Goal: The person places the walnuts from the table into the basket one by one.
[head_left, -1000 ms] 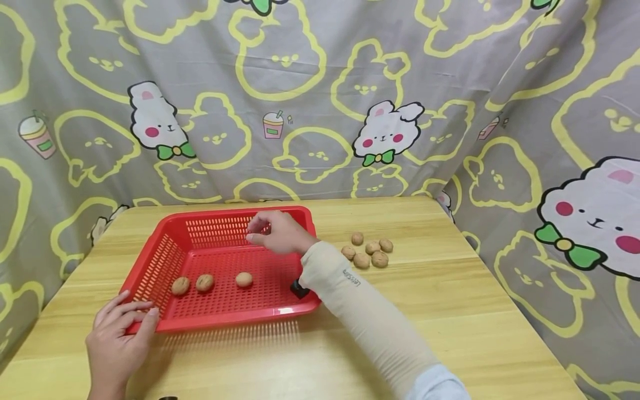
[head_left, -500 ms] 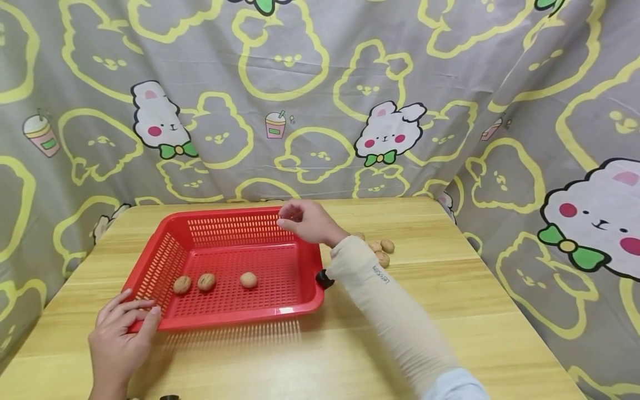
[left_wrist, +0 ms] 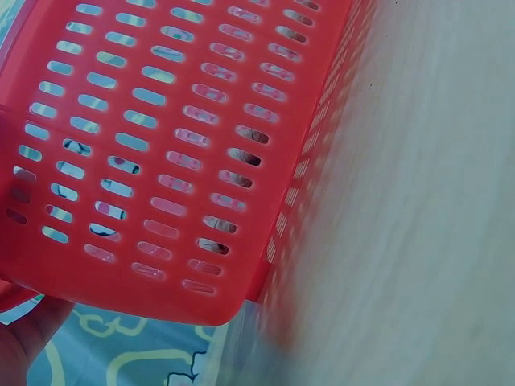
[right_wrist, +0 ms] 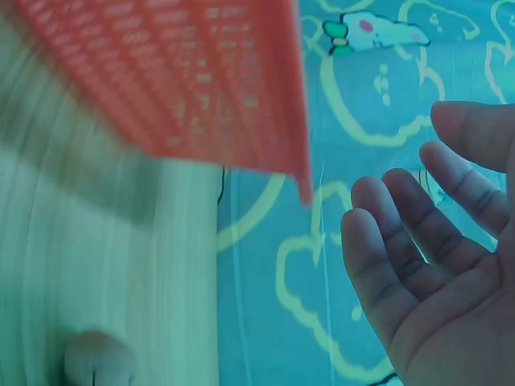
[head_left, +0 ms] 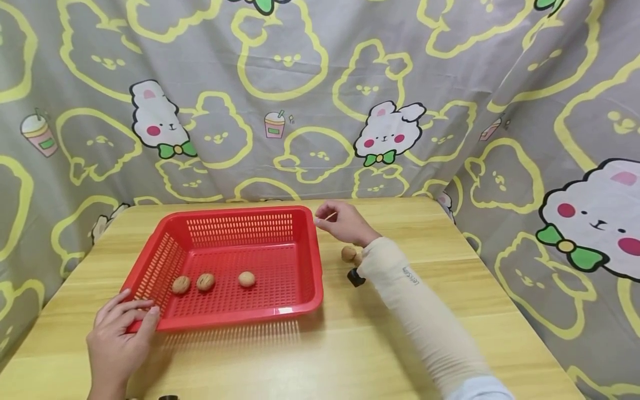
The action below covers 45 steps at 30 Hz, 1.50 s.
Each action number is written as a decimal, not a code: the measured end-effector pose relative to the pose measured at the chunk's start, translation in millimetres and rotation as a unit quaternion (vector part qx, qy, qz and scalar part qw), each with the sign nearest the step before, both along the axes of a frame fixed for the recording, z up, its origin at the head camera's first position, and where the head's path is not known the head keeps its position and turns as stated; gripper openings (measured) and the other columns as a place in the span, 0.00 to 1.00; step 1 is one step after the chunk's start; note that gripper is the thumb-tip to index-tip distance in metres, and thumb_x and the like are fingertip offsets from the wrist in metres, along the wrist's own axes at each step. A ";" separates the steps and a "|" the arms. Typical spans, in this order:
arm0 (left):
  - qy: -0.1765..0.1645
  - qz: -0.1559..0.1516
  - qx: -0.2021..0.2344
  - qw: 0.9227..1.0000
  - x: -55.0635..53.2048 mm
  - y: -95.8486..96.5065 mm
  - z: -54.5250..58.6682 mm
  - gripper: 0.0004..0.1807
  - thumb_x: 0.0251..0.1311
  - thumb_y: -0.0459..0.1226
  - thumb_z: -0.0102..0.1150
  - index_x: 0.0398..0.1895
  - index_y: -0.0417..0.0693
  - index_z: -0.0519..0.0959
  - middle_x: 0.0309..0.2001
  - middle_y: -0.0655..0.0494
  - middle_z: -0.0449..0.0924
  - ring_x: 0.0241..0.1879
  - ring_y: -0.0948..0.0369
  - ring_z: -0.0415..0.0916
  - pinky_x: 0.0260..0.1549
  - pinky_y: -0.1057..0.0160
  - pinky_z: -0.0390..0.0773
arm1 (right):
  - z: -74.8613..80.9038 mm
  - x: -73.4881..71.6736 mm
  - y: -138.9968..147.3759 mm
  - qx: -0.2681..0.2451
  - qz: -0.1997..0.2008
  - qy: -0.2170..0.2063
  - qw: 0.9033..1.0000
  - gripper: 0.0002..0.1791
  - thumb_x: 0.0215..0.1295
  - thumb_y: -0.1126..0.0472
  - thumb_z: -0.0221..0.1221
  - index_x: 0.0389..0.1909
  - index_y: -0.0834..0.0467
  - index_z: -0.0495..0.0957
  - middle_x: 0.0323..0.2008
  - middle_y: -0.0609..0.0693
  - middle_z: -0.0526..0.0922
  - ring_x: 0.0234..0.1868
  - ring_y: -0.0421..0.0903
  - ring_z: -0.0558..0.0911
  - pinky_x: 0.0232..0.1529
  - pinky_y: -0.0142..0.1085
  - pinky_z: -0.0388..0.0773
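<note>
Holding the red basket [head_left: 230, 319] by its near left corner with the left hand [head_left: 122, 339], with fingers laid over the rim and thumb along the near edge. Holding nothing in the right hand [head_left: 346, 223], with fingers loosely bent and apart from the thumb. Facing upward on the table [head_left: 450, 261], with long axis running left to right; bearing three walnuts [head_left: 205, 282], two toward the left. Hovering just outside the basket's right end, fingertips toward it, with sleeved forearm [head_left: 425, 319] slanting in from lower right, partly hiding loose walnuts [head_left: 348, 254].
</note>
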<state>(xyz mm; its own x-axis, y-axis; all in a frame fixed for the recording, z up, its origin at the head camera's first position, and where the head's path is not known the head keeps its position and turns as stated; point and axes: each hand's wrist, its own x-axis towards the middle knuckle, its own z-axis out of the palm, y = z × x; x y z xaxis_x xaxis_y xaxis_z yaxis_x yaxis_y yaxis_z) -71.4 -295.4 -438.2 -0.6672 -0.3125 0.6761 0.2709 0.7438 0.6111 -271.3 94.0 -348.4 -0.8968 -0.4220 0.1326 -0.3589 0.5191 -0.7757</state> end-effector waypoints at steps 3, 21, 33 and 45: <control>0.001 -0.003 0.001 1.000 -0.9 -0.1 0.6 0.11 0.46 0.31 0.68 0.12 0.41 0.79 0.37 0.90 0.70 0.58 0.78 0.64 0.58 0.74 0.58 | -1.5 -1.9 11.2 0.012 -0.017 -0.005 1.000 0.09 0.65 0.58 0.61 0.43 0.58 0.78 0.41 0.52 0.80 0.41 0.50 0.80 0.42 0.39 0.79; 0.023 -0.011 -0.010 1.000 0.6 -4.8 2.6 0.11 0.46 0.30 0.66 0.11 0.39 0.77 0.38 0.93 0.71 0.58 0.78 0.65 0.57 0.75 0.59 | -21.9 -15.0 87.9 0.054 -0.072 -0.011 0.996 0.11 0.68 0.58 0.58 0.45 0.60 0.77 0.43 0.55 0.80 0.44 0.54 0.79 0.48 0.46 0.76; 0.030 -0.018 -0.009 0.999 3.1 -7.8 4.9 0.12 0.46 0.30 0.66 0.10 0.39 0.77 0.38 0.92 0.72 0.58 0.77 0.66 0.58 0.73 0.59 | -57.0 -22.9 132.8 0.100 -0.109 -0.036 0.988 0.12 0.67 0.58 0.58 0.44 0.64 0.76 0.40 0.57 0.79 0.42 0.53 0.77 0.37 0.41 0.76; 0.059 -0.038 -0.005 0.998 -4.4 -6.8 -1.6 0.10 0.44 0.31 0.67 0.11 0.43 0.79 0.35 0.79 0.77 0.57 0.74 0.67 0.59 0.71 0.60 | -81.3 -17.2 152.9 0.126 -0.151 -0.096 0.976 0.25 0.67 0.53 0.58 0.56 0.67 0.70 0.51 0.68 0.72 0.51 0.63 0.73 0.48 0.52 0.73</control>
<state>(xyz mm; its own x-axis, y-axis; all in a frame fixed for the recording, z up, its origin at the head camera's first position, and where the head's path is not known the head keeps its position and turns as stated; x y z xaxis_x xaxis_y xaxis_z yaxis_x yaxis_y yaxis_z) -75.8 -302.2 -439.7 -0.6038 -0.2571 0.7546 0.3965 0.7243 0.5641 -288.4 246.8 -429.7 -0.9834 -0.1331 -0.1236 -0.0218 0.7621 -0.6471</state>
